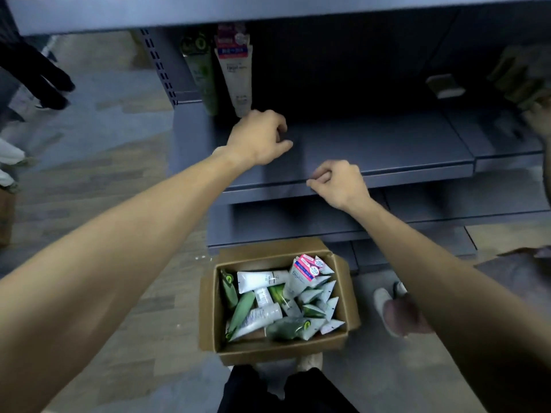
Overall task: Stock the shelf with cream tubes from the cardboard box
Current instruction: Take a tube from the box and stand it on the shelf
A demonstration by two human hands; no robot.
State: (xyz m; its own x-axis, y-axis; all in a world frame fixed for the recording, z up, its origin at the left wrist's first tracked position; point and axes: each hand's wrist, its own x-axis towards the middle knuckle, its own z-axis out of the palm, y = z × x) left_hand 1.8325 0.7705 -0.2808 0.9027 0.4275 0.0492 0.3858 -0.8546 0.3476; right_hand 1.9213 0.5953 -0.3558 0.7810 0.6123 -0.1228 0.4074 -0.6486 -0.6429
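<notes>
the left hand (258,138) hovered over the grey shelf (387,141), fingers curled loosely inward with nothing in them. just beyond its knuckles, a white cream tube (237,79) with a pink top stood upright against the shelf back, and a green tube (204,76) stood just to the left of that one. the left hand sat close below the white tube's cap; whether it touched could not be told. the right hand (338,183) was nearer the person, at the shelf's front edge (417,171), fingers bent into a loose fist and holding nothing. below and between both forearms, an open cardboard box (210,311) sat on the floor, filled with a jumble of white, green and pink-topped tubes (280,299) lying flat. beside the right forearm a white shoe (381,302) showed on the floor.
</notes>
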